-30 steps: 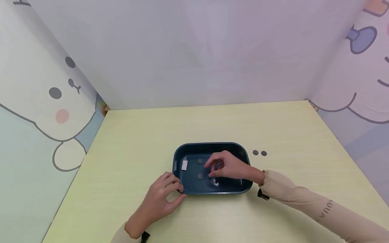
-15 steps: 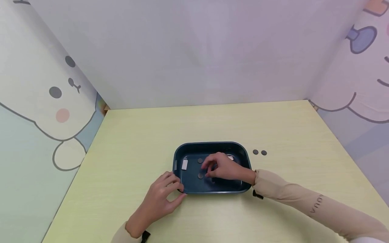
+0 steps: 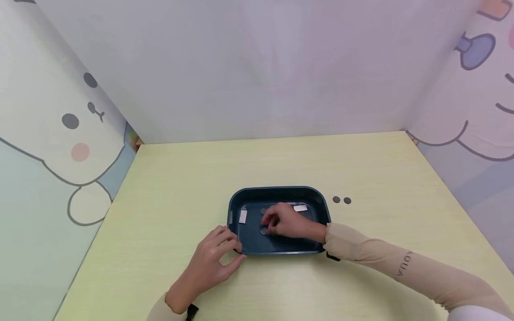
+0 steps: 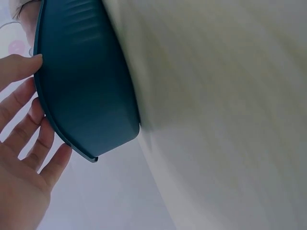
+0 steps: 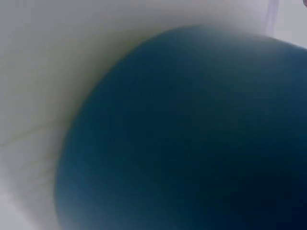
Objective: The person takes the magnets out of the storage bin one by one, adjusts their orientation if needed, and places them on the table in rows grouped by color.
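Observation:
The dark blue tray (image 3: pixel 281 253) stands on the table, its outer wall (image 4: pixel 86 81) filling much of the left wrist view. The left hand (image 3: pixel 213 258) touches its near left corner, with fingers (image 4: pixel 53 167) spread along the rim. Inside the tray, the right hand (image 3: pixel 287 221) is bent over two grey discs: the far disc (image 3: pixel 263 211) is partly covered, and the near disc (image 3: pixel 263 231) lies beside the thumb tip. A gap shows between thumb and forefinger. White pieces lie at the tray's left (image 3: pixel 242 216) and back right (image 3: pixel 300 207).
Two more grey discs, one (image 3: pixel 336 199) left of the other (image 3: pixel 347 200), lie on the pale yellow table (image 3: pixel 180 187) to the right of the tray. A plain light wall (image 3: pixel 257 71) rises behind, with cartoon-printed panels at both sides.
The right hand has moved left inside the tray, closer to the two discs, and the back right white piece has come into view. The left hand stays at the corner.

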`<state>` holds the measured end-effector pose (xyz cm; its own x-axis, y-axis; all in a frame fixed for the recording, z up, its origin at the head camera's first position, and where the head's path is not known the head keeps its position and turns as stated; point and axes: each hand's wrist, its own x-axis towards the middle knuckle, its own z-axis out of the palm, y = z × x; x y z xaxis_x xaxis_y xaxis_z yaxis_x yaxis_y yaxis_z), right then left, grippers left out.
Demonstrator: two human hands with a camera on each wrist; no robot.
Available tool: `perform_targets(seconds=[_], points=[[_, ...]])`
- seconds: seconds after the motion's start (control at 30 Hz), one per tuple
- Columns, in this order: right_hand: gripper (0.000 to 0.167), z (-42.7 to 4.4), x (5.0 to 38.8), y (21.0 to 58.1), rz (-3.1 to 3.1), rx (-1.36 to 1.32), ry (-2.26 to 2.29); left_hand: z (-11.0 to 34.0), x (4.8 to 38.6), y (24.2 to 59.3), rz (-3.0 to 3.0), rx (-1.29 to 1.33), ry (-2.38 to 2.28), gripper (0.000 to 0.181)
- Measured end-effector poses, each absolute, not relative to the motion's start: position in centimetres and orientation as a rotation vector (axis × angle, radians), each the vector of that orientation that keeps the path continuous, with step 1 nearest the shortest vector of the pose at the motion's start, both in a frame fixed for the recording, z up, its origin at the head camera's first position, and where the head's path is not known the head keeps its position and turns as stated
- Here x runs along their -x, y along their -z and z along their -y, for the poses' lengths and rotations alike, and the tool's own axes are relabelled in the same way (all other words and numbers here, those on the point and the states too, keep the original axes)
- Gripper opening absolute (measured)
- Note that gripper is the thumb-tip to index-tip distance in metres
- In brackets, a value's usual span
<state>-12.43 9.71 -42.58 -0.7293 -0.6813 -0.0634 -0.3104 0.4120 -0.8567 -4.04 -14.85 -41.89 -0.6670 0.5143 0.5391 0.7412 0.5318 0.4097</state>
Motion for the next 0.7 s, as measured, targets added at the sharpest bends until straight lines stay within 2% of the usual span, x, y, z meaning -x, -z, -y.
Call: perform_targets(seconds=[0.7], points=[[0.011,-8.83,11.56,43.28,-2.405,0.968,1.079,14.96,4.11,42.07,2.42,1.048,0.867,0.017]])
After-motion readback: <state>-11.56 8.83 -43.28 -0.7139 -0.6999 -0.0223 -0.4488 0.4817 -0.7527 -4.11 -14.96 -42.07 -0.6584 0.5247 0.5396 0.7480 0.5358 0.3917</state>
